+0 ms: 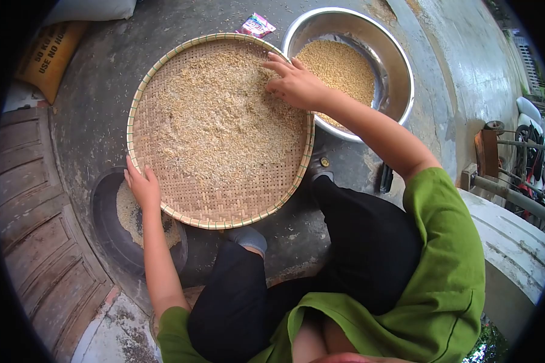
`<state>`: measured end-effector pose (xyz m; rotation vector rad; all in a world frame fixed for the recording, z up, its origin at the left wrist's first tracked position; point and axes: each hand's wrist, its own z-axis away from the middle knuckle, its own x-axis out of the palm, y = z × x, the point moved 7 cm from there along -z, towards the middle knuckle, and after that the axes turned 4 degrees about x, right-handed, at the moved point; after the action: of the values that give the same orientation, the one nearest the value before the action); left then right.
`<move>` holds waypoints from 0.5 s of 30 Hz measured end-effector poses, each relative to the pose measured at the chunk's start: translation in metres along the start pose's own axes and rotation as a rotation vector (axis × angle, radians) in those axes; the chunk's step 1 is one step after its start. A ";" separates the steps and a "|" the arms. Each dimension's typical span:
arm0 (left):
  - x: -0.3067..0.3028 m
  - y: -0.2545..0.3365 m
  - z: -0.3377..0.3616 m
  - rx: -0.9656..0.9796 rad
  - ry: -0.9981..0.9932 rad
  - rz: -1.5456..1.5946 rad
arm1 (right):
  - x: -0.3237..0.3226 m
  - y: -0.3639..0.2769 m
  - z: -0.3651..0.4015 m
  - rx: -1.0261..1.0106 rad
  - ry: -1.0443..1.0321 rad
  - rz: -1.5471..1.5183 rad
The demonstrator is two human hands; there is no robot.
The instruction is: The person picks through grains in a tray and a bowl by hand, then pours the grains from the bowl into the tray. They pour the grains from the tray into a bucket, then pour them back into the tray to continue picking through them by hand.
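1. Your woven bamboo tray (236, 202) sits just toward 11 o'clock from centre, with pale, rice-like grain (224, 115) spread over it.
2. Your left hand (143, 186) is at its 8 o'clock rim, fingers slightly parted; I can't tell how firmly they grip. Steady that edge.
3. Your right hand (293, 85) is at 2 o'clock, fingers spread and loosely bent, holding nothing visible. Light, shallow strokes should suit loose grain.
4. Mind spills into the metal basin (401, 91), also at 2 o'clock.

Green top (448, 260), wide short sleeves (427, 187), loose black trousers (369, 236), grey-blue cloth (249, 238) at one foot, left hand (143, 186) and right hand (301, 85) bare
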<state>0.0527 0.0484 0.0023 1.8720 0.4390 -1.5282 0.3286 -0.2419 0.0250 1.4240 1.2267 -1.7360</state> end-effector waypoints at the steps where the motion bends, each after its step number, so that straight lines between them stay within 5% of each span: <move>1: 0.000 0.000 0.000 -0.001 0.002 0.000 | 0.001 -0.001 0.000 0.002 -0.016 0.014; 15: -0.002 0.003 0.000 -0.024 -0.009 0.006 | 0.006 -0.004 -0.003 -0.010 -0.052 0.077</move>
<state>0.0542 0.0466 0.0046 1.8457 0.4457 -1.5199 0.3251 -0.2365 0.0205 1.3931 1.1370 -1.7015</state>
